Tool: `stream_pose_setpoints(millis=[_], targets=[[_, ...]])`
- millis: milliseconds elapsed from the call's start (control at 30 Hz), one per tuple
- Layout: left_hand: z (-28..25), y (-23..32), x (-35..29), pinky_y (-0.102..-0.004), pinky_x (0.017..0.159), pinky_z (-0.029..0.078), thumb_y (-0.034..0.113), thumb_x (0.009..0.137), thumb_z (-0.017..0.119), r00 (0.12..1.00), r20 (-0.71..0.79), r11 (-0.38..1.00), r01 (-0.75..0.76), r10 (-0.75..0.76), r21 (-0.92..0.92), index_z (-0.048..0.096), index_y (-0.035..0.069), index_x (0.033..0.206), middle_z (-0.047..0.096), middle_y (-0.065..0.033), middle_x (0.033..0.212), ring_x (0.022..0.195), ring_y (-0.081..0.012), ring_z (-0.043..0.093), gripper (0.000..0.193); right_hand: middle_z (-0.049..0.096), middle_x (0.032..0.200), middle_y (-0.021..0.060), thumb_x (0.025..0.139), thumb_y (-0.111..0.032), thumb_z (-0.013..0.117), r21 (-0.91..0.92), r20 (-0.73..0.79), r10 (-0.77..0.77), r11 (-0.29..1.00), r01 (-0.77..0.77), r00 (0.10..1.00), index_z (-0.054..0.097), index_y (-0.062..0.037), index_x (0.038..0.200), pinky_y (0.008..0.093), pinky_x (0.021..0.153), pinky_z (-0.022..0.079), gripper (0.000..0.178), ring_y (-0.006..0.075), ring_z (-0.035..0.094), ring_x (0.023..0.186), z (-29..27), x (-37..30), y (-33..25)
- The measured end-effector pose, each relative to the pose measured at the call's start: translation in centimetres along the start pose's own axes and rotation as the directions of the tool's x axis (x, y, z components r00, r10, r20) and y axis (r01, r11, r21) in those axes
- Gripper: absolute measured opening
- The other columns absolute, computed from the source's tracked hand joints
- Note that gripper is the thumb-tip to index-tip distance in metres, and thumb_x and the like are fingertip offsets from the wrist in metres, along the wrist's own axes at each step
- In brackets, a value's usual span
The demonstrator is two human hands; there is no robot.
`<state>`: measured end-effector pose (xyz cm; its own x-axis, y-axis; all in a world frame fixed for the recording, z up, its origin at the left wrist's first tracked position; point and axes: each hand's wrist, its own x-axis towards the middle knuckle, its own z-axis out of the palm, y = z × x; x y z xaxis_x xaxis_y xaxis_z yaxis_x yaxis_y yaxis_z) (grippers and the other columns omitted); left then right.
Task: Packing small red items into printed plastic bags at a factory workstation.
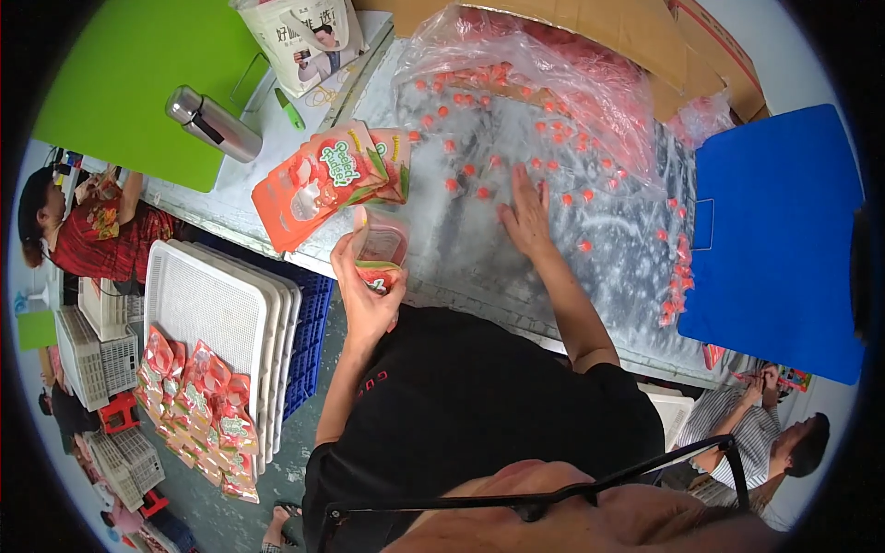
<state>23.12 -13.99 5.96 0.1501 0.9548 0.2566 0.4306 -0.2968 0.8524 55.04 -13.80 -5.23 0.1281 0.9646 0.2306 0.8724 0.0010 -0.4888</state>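
Observation:
My left hand (364, 290) grips a red candy pouch (383, 247) at the table's near edge, its mouth spread apart and a clear window facing up. Over the grey tabletop my right hand (527, 217) reaches out with its fingers extended, nothing visibly held. Small round red wrapped candies (482, 193) lie scattered around its fingertips. Beyond them a large clear plastic bag (590, 101) spills more candies out of a cardboard box (627, 32). A stack of flat red pouches (318, 189) rests to the left of my left hand.
A blue panel (779, 244) stands at the right and a green one (138, 92) at the left. Near the latter are a steel thermos (214, 124), a green cutter (289, 110) and a tote bag (309, 41). Stacked white trays (207, 286) hold filled pouches (198, 405). Other people sit on both sides.

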Motion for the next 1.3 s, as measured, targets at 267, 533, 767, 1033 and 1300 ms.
stream_pose_setpoints(millis=[267, 533, 767, 1033, 1300], targets=[[0.6, 0.2, 0.3, -0.0443, 0.104, 0.037, 0.005, 0.065, 0.077, 0.999, 0.044, 1.000, 0.015, -0.015, -0.012, 0.041, 0.005, 0.136, 0.037, -0.0207, 0.132, 0.124, -0.0379, 0.041, 0.080, 0.015, 0.159, 0.0178, 0.084, -0.048, 0.064, -0.287, -0.024, -0.053, 0.957, 0.044, 0.998, 0.021, -0.0129, 0.154, 0.0617, 0.114, -0.001, 0.089, 0.0409, 0.010, 0.147, -2.4, -0.3, -1.5], [0.3, 0.0, 0.1, -0.0448, 0.104, 0.037, 0.005, 0.064, 0.077, 0.999, 0.032, 1.000, -0.015, 0.015, -0.007, 0.042, 0.006, 0.136, 0.038, -0.0205, 0.131, 0.124, -0.0377, 0.041, 0.080, 0.017, 0.158, 0.0177, 0.073, -0.055, 0.073, -0.149, 0.100, -0.162, 0.973, 0.175, 0.982, 0.025, -0.0202, 0.153, 0.0627, 0.114, 0.006, 0.099, 0.0467, 0.013, 0.144, 1.5, 6.1, -4.8], [0.4, 0.4, 0.7, -0.0438, 0.102, 0.039, 0.004, 0.064, 0.076, 0.999, 0.024, 0.999, -0.042, 0.042, 0.002, 0.042, 0.005, 0.136, 0.038, -0.0201, 0.130, 0.122, -0.0373, 0.043, 0.080, 0.053, 0.134, 0.0082, 0.074, -0.032, 0.077, 0.027, -0.052, -0.444, 0.895, 0.446, 0.894, 0.065, -0.0110, 0.118, 0.0454, 0.103, 0.039, 0.050, 0.0330, 0.045, 0.125, 5.6, 10.0, -4.1], [1.2, 0.0, 1.8, -0.0425, 0.103, 0.038, 0.003, 0.063, 0.078, 0.993, 0.055, 0.990, -0.112, 0.107, 0.089, 0.039, 0.007, 0.139, 0.036, -0.0205, 0.130, 0.123, -0.0382, 0.041, 0.085, 0.066, 0.083, 0.0044, 0.080, -0.015, 0.073, 0.312, -0.137, -0.074, 0.943, 0.114, 0.988, 0.066, -0.0051, 0.086, 0.0311, 0.064, 0.051, 0.013, 0.0160, 0.063, 0.073, 3.6, 6.8, -5.4], [3.5, -0.4, 1.6, -0.0505, 0.101, 0.039, 0.013, 0.056, 0.087, 0.980, 0.111, 0.971, -0.179, 0.162, 0.157, 0.044, 0.006, 0.134, 0.034, -0.0276, 0.134, 0.125, -0.0450, 0.037, 0.090, 0.061, 0.067, 0.0045, 0.084, -0.014, 0.070, 0.828, 0.214, -0.007, 0.533, -0.177, 0.977, 0.066, -0.0027, 0.084, 0.0295, 0.057, 0.049, 0.012, 0.0111, 0.061, 0.063, -5.1, 4.9, -14.6]])
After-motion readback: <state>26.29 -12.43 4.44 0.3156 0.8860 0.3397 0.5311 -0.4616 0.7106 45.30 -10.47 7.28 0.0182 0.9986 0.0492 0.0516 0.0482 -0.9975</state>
